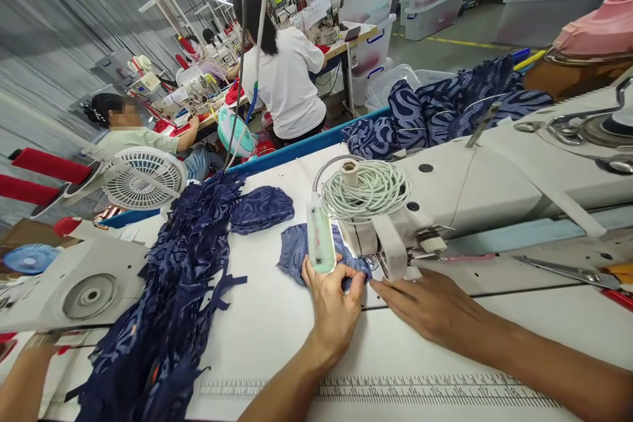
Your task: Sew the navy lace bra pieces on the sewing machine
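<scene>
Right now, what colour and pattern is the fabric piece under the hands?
Blue with a wavy pattern, the fabric piece shows best in the head view.

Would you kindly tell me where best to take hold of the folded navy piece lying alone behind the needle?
Probably the folded navy piece is best pinched at its near right rim, coming from the right. It lies flat and alone on the table; the strip pile crowds its left end.

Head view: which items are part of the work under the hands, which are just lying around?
In use: left hand, right hand, blue fabric piece, sewing machine.
Lying about: pile of navy strips, folded blue piece, scissors, white fan.
</scene>
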`<move>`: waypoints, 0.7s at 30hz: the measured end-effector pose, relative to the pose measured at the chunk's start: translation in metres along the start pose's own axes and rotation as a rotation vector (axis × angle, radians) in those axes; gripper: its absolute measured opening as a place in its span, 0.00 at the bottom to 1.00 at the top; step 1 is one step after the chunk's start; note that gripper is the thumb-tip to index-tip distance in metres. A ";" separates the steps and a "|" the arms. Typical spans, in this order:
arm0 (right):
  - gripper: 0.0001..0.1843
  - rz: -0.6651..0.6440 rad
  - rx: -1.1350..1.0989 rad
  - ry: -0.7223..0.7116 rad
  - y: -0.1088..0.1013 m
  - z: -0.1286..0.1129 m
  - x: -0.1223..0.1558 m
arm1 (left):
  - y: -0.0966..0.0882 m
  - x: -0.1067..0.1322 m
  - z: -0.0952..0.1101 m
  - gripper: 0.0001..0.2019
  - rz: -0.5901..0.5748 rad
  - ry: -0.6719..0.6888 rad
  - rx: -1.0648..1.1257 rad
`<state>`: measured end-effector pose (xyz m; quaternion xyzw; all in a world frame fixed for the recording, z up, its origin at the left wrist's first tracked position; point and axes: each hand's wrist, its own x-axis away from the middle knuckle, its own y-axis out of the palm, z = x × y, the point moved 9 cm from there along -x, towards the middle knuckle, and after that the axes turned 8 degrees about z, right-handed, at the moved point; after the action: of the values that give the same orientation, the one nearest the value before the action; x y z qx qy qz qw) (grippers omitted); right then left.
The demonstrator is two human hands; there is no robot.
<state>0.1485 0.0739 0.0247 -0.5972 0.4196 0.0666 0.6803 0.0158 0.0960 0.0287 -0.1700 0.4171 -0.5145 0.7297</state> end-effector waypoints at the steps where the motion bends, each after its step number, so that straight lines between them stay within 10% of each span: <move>1: 0.18 -0.011 -0.001 0.001 0.001 0.000 0.001 | 0.000 0.000 0.001 0.10 0.004 0.017 0.001; 21: 0.17 0.121 0.119 0.039 -0.025 0.003 -0.017 | 0.001 0.001 0.014 0.07 0.038 0.105 0.034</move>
<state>0.1537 0.0769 0.0545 -0.5304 0.4713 0.0711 0.7011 0.0277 0.0931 0.0358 -0.1224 0.4489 -0.5159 0.7193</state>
